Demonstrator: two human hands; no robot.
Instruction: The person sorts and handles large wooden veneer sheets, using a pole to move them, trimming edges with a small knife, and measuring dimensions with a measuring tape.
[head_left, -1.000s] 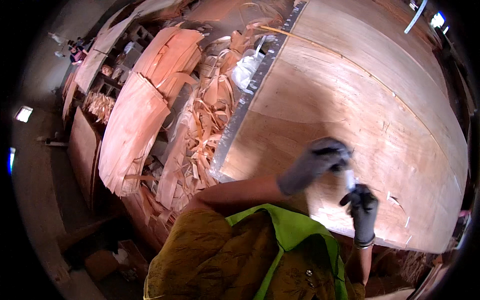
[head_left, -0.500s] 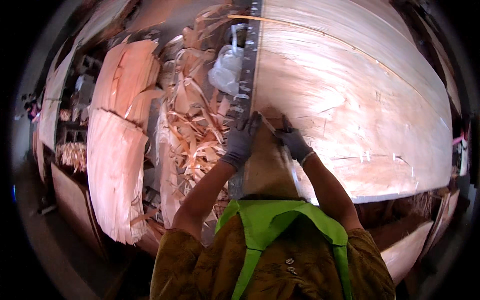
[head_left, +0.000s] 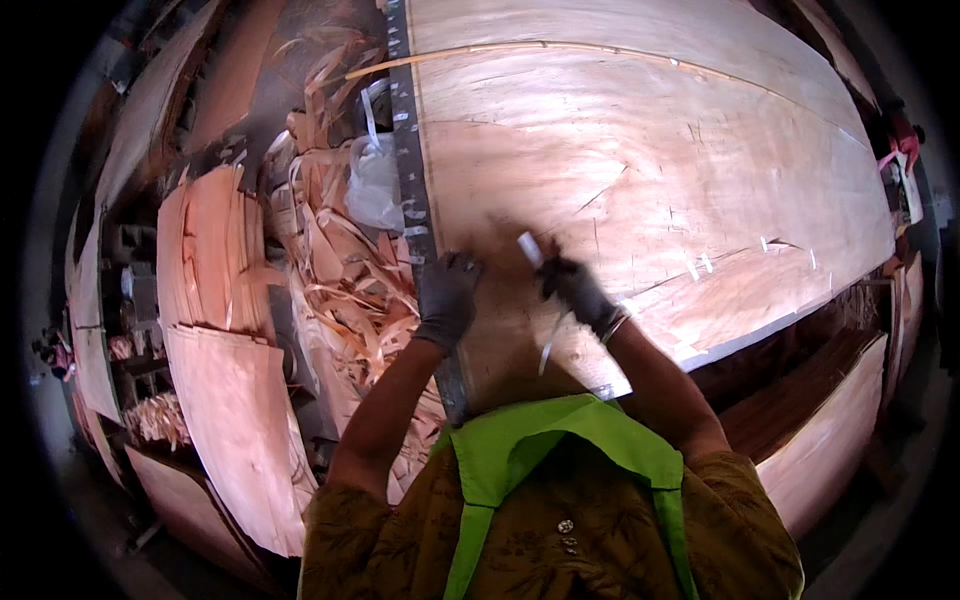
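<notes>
Both my hands wear grey gloves with darker fingers. My left hand [head_left: 450,295] rests at the left edge of a large pale wood veneer sheet [head_left: 600,130], beside the dark edge strip [head_left: 408,150] of the table. Its fingers lie on the surface and hold nothing I can see. To its right, above the sheet, my right hand [head_left: 580,292] is closed in a pinch on a white tape strip [head_left: 529,248], slightly blurred. A thin pale strip [head_left: 549,345] hangs below that hand. Short white tape pieces [head_left: 692,268] stick to the sheet at right.
A thin bamboo-like stick [head_left: 545,45] lies across the sheet's far part. Left of the table are a heap of curled veneer scraps [head_left: 340,270], a white plastic bag [head_left: 375,185] and stacked veneer sheets [head_left: 225,400]. More veneer [head_left: 815,420] stands at the lower right.
My view has turned, so the table edge sits further left. My right hand has come away from the left one and lifted, with a white tape strip now showing in its fingers.
</notes>
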